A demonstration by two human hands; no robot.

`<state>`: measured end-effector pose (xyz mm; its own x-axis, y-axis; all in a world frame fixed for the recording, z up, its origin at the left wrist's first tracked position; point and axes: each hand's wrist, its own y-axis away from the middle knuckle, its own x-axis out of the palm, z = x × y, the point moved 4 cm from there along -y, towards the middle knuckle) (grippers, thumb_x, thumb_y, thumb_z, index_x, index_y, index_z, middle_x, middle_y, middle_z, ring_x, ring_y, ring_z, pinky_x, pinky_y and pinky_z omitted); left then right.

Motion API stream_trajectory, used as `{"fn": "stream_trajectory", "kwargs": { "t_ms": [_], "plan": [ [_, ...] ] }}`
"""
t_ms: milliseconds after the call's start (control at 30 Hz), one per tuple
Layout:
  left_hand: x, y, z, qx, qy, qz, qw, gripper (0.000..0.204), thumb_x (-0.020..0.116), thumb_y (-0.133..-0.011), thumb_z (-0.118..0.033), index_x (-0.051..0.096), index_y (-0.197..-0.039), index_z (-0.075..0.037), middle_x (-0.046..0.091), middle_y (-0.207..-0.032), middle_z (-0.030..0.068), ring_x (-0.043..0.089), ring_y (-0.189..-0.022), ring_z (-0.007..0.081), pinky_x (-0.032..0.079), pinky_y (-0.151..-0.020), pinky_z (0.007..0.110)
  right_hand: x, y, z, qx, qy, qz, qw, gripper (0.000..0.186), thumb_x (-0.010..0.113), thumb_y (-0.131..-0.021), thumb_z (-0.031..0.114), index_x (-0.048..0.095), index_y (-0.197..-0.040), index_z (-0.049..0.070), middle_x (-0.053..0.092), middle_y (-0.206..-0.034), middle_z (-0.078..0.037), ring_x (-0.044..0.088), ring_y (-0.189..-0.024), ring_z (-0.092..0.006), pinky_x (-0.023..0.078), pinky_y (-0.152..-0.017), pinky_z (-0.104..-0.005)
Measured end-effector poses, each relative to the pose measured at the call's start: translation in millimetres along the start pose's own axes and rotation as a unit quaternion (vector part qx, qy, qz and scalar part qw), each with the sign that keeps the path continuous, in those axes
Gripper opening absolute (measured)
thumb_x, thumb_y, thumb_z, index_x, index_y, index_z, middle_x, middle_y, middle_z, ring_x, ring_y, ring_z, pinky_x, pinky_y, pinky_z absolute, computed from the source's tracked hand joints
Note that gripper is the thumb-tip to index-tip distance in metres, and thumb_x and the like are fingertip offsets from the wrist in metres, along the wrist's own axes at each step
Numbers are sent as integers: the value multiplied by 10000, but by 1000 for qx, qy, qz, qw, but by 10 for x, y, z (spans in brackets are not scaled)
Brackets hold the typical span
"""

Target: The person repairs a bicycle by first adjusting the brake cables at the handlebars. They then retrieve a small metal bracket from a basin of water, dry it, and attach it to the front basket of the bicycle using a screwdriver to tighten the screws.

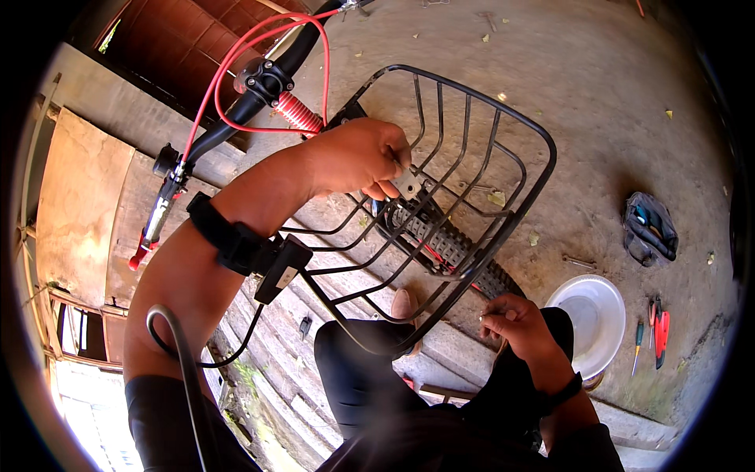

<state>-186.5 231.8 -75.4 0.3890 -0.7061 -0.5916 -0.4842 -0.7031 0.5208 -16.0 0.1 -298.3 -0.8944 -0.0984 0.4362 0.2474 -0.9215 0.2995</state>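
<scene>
A black wire basket (543, 185) fills the middle, in front of a bicycle handlebar (224, 118) with red cables. My left hand (358, 157) reaches inside the basket from the handlebar side. Its fingers are closed on a small grey metal plate (407, 185) with a hole in it. Below the basket wires shows the knobby tyre (447, 240). To the right of the basket's near end, my right hand (515, 324) is raised over my knee, thumb and fingers pinched together. A tiny pale bit shows at its fingertips, too small to name.
On the ground at right stand a white plastic basin (588, 318) and an unzipped dark tool pouch (651, 228). Beside the basin lie a screwdriver (638, 346) and a red-handled tool (661, 338). A wrench (579, 260) lies nearby. Plywood boards (82, 212) lean at left.
</scene>
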Motion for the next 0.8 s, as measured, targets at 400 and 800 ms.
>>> {"fn": "stream_trajectory", "kwargs": {
  "t_ms": [400, 800],
  "plan": [
    [-7, -156, -60, -11, 2, 11, 1000, 212, 586, -871, -18, 574, -1061, 74, 636, -975, 170, 708, -810, 225, 581, -635, 287, -2, -107, -3, 7, -24, 8, 1000, 91, 686, -873, 79, 651, -935, 23, 662, -776, -31, 618, -690, -79, 447, -599, -207],
    [-101, -84, -27, -25, -64, -6, 998, 192, 643, -887, -110, 626, -1018, 30, 667, -915, 99, 698, -793, 179, 545, -615, 261, -11, -127, 10, 4, -35, 15, 999, 96, 685, -869, 71, 648, -940, 19, 665, -779, -37, 615, -682, -78, 440, -590, -203]
  ]
}}
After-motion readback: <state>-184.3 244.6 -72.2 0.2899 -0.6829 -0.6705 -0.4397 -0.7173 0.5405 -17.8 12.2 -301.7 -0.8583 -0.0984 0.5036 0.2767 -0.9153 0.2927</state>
